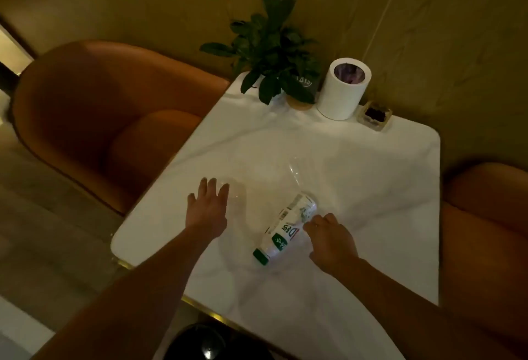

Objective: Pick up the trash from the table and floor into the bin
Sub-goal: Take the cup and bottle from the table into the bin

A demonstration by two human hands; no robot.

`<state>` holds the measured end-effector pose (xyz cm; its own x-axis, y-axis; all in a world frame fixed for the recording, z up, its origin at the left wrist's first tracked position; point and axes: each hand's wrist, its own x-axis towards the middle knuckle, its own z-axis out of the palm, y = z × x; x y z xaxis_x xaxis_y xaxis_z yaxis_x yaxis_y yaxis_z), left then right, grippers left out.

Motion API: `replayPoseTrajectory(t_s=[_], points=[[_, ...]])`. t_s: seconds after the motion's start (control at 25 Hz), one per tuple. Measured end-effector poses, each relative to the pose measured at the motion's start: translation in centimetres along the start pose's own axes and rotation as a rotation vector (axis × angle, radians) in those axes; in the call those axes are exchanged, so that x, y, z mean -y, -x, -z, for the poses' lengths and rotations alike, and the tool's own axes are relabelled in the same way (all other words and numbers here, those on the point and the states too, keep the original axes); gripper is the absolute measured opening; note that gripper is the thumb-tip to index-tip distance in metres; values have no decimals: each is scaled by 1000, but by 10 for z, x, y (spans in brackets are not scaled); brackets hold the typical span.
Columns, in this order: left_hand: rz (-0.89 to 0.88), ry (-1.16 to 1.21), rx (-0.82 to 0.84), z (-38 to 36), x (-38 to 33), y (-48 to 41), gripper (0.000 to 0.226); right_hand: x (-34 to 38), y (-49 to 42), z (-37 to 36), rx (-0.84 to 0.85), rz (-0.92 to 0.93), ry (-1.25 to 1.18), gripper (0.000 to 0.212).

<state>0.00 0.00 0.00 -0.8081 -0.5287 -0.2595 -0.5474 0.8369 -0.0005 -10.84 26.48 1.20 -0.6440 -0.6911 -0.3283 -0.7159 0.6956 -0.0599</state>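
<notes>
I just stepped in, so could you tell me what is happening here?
A person is clearing trash off the white table. Their right hand touches a capped bottle lying on its side, while the left hand reaches out open beside it. The black bin sits below the table's near edge; nothing is lifted yet.

The plastic bottle [285,229] lying on the table carries a white label with a barcode, a large blue letter resembling "D", and a green band of white Chinese characters too blurred to read. A dark card [303,83] behind the potted plant shows pale lettering, which is also illegible.
</notes>
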Motion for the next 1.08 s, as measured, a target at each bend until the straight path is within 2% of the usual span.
replayPoseTrajectory(t_s=[0.16, 0.28, 0.36, 0.48, 0.52, 0.6, 0.68, 0.76, 0.8, 0.88, 1.0, 1.08], points=[[-147, -254, 50, 2, 5, -36, 85, -6, 1, -9, -8, 158, 167, 39], [-188, -311, 127, -2, 7, -54, 71, -16, 3, -17, -55, 194, 172, 36], [-186, -290, 126, -2, 9, -55, 64, -18, 6, -16, -112, 188, 160, 33], [-189, -179, 72, 2, 7, -42, 67, -26, 14, -10, -190, 96, 53, 32], [-173, -115, 39, 5, 3, -35, 68, -29, 17, -6, -202, 6, -51, 36], [-94, 184, 8, 15, -12, -19, 68, -33, 24, 5, -295, -248, -411, 42], [-33, 532, 36, 27, -33, 3, 67, -34, 29, 20, -354, -464, -978, 39], [-60, 721, 86, 38, -56, 25, 65, -31, 31, 35, -369, -514, -1591, 43], [-84, 789, 120, 43, -66, 35, 63, -29, 33, 41, -385, -480, -1765, 45], [-119, 876, 176, 51, -84, 48, 62, -20, 37, 52, -419, -393, -1909, 48], [-144, 939, 182, 55, -98, 57, 50, -3, 43, 55, -395, -345, -1900, 46], [-130, 1061, 176, 57, -103, 63, 47, 5, 47, 52, -359, -353, -1894, 42]])
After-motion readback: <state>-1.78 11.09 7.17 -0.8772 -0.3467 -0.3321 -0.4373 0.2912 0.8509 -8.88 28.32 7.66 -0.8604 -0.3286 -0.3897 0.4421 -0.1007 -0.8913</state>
